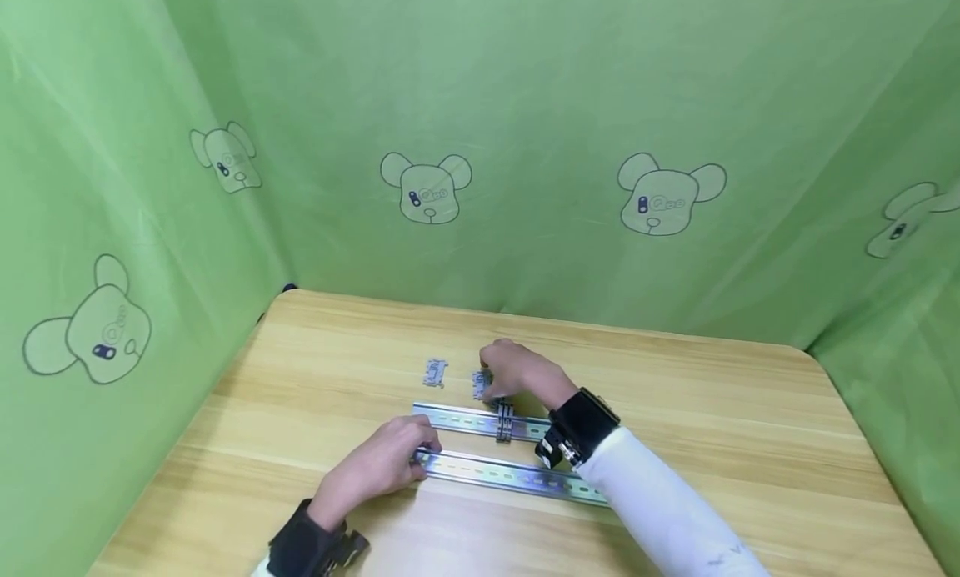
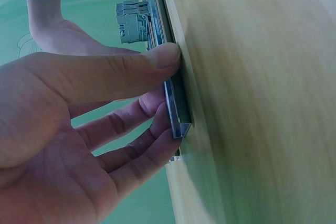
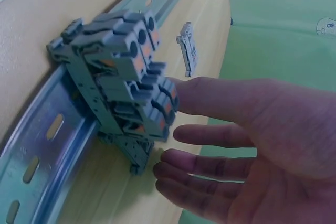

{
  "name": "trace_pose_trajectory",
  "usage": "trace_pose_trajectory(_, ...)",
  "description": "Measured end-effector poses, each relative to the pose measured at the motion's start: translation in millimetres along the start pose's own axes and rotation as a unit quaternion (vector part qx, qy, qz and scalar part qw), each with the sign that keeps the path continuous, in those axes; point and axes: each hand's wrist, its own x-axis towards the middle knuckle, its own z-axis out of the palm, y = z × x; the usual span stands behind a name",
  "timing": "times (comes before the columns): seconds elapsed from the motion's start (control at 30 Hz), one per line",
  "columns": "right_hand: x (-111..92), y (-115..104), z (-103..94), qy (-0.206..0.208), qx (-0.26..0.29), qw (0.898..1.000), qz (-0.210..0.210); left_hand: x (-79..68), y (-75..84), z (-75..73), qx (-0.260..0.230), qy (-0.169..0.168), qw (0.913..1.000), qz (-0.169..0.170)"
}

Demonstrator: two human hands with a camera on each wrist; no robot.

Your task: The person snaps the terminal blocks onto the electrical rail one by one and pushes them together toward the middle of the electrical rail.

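My left hand (image 1: 386, 460) grips the left end of the near slotted metal DIN rail (image 1: 495, 474), thumb on one side and fingers on the other, as the left wrist view shows on the rail (image 2: 177, 106). Several grey terminal blocks (image 3: 123, 72) with orange parts sit side by side on the far DIN rail (image 1: 461, 420). Behind them my right hand (image 1: 517, 368) reaches over a loose terminal block (image 1: 479, 383) lying on the table. In the right wrist view the fingers (image 3: 210, 166) are loosely extended beside that block (image 3: 137, 156), which the mounted blocks partly hide.
Another loose terminal block (image 1: 435, 372) lies further left on the wooden table (image 1: 712, 410). Both rails run roughly parallel, their right parts hidden under the right arm. Green curtains (image 1: 525, 252) stand behind and at the sides.
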Motion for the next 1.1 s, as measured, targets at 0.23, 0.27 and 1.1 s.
trace_pose_trajectory(0.23, 7, -3, 2.7, 0.007, -0.022, 1.000, -0.012, 2.0, 0.9, -2.2, 0.009, 0.000, 0.9999, 0.004)
trace_pose_trajectory(0.27, 9, -3, 3.2, 0.009, -0.024, 1.000, -0.015, 2.1, 1.2, -2.5, 0.009, 0.000, 1.0000, 0.004)
trace_pose_trajectory(1.1, -19, 10, -3.9, 0.154, 0.050, 0.979, -0.126, -0.8, -2.6, 3.3, 0.004, -0.001, 1.0000, -0.001)
